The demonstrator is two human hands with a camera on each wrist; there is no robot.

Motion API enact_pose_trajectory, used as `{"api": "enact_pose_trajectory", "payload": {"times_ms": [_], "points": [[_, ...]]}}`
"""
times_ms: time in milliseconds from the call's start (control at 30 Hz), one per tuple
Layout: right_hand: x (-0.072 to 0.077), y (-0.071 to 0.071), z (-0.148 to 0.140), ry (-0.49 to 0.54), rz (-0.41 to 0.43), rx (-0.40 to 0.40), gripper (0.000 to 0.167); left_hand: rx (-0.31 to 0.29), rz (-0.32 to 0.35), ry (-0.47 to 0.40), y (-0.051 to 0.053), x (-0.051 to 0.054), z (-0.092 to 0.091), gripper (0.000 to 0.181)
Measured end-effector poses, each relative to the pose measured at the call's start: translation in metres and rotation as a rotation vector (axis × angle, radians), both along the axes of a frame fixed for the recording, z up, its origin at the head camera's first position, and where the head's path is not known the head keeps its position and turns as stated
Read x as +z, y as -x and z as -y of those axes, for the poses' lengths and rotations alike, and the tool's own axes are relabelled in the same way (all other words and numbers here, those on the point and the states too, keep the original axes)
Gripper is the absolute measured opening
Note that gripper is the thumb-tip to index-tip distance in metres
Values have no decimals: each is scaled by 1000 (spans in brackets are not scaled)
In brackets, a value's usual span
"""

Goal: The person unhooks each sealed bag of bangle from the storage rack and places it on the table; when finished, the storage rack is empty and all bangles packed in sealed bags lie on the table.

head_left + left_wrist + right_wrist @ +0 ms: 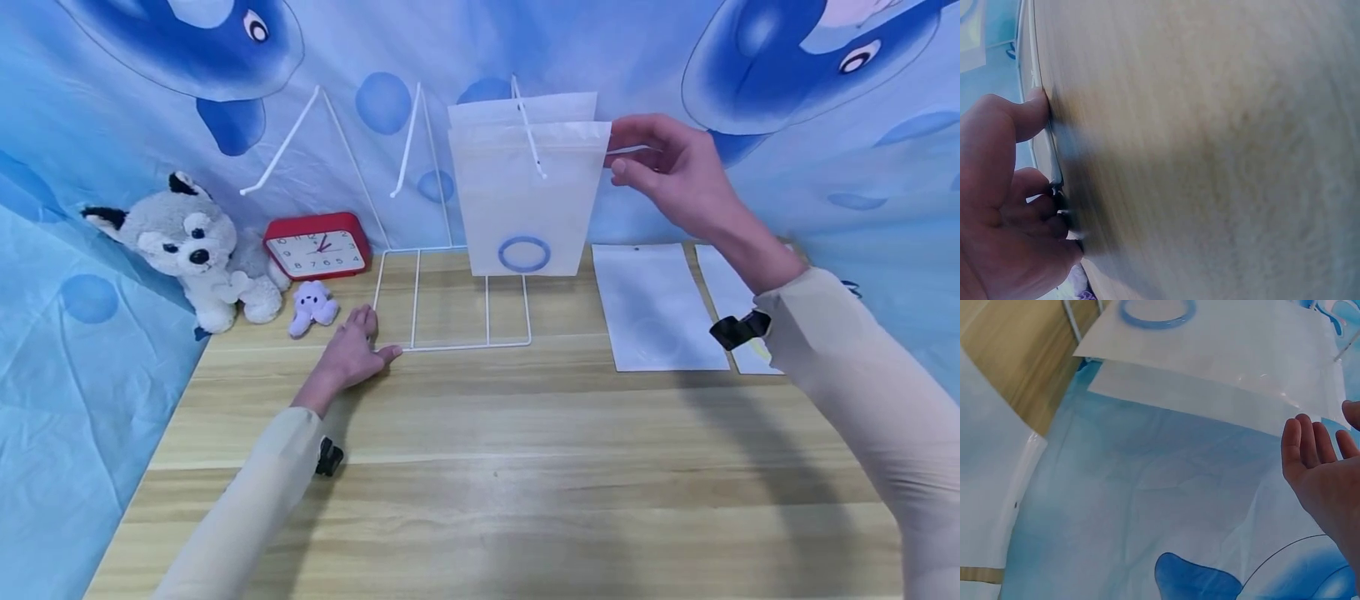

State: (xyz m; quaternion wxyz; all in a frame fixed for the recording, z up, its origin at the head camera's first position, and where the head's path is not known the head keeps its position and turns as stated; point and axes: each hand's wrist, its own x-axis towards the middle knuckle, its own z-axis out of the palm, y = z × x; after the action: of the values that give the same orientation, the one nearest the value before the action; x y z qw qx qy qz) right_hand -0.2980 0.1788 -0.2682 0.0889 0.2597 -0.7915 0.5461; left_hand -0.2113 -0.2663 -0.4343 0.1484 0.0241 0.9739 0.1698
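Long, lightly creased, pale beige sleeves (855, 400) are worn with small black wrist devices (328, 457), the hands (675, 171) bare.

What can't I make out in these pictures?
Head view: the front white packet hides most of the rear packet.
Head view: the right sleeve covers part of the far-right packet.
Left wrist view: the left hand and bottom edge cut off the purple octopus toy.
Right wrist view: the right edge cuts off part of the right hand.

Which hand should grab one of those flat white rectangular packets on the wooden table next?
Probably the right hand: it's on the same side as those flat white packets and its fingers look free. The left hand is farther away, touching the white wire rack.
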Motion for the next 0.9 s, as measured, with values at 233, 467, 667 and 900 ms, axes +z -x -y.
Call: {"api": "enact_pose_trajectory", "payload": {"times_ms": [233, 467, 667, 900], "points": [[6, 5, 8, 46, 76, 0, 43, -7, -10, 7, -1, -2, 0, 87], [12, 12, 17, 13, 145, -41, 42, -9, -16, 14, -1, -2, 0, 87], [14, 17, 26, 9, 162, -45, 38, -14, -22, 23, -2, -2, 0, 87], [14, 17, 34, 54, 178, -14, 33, -12, -20, 23, -2, 0, -1, 86]]}}
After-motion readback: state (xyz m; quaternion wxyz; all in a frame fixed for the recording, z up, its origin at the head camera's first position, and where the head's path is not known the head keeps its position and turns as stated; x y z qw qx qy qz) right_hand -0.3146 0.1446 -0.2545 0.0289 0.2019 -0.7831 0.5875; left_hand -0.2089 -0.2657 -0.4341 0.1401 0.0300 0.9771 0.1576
